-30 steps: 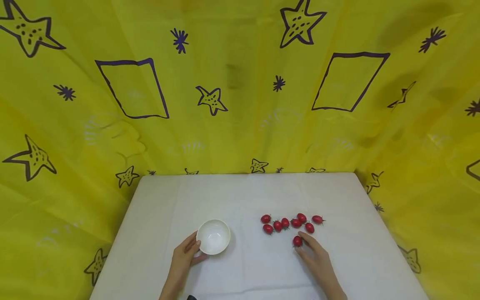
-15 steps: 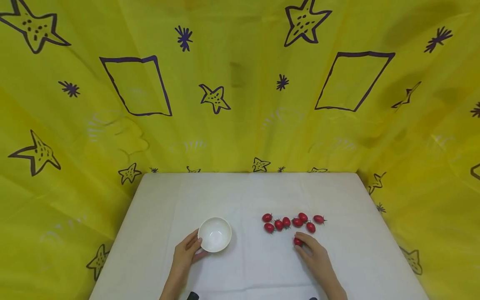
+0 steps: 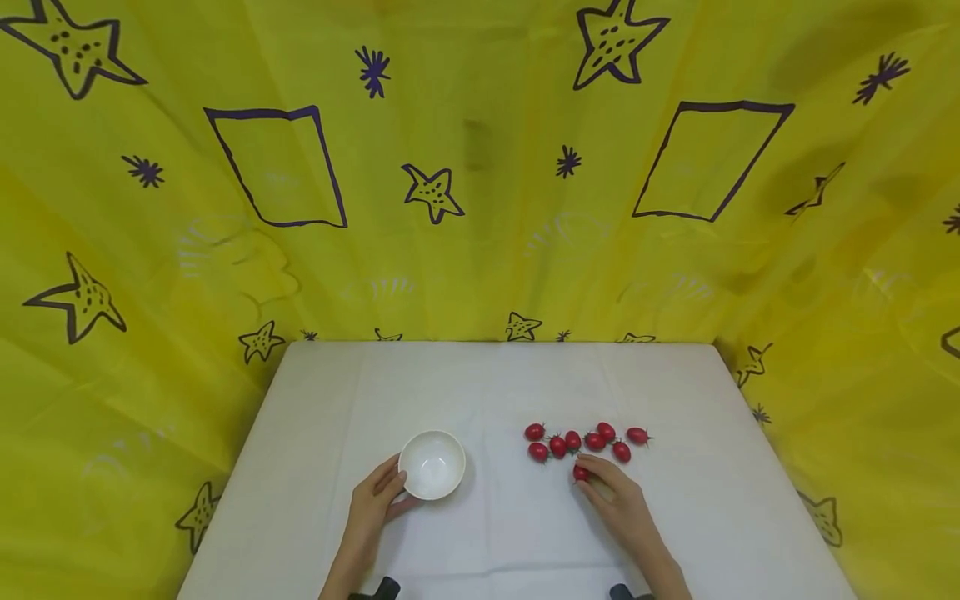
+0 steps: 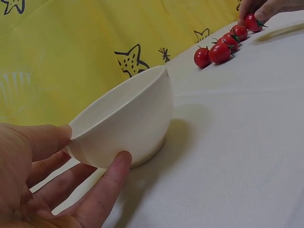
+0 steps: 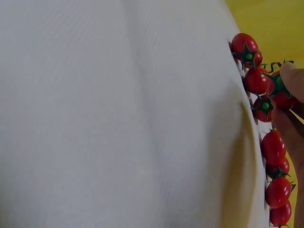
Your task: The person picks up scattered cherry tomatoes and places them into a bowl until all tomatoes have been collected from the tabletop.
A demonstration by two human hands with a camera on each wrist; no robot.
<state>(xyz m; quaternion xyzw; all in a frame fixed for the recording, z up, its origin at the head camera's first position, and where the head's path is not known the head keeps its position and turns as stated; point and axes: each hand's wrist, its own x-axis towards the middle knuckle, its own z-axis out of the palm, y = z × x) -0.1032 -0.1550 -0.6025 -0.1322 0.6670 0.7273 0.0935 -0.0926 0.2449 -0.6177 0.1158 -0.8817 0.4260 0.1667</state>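
Since the earlier frame, right grip (image 3: 617,493) is shifted slightly toward the white bowl (image 3: 432,460); carrying is judged as only just begun. White surface (image 3: 517,533) is spread below. On its left part, the bowl is held by left grip (image 3: 373,493); no tomato is seen inside it. Eight loose tomatoes (image 3: 573,439) are gathered at right. Near them, one held tomato (image 3: 581,473) is pinched by right grip.

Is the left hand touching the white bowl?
Touching. The left wrist view shows the left hand holding the bowl, its fingers against the rim and side.
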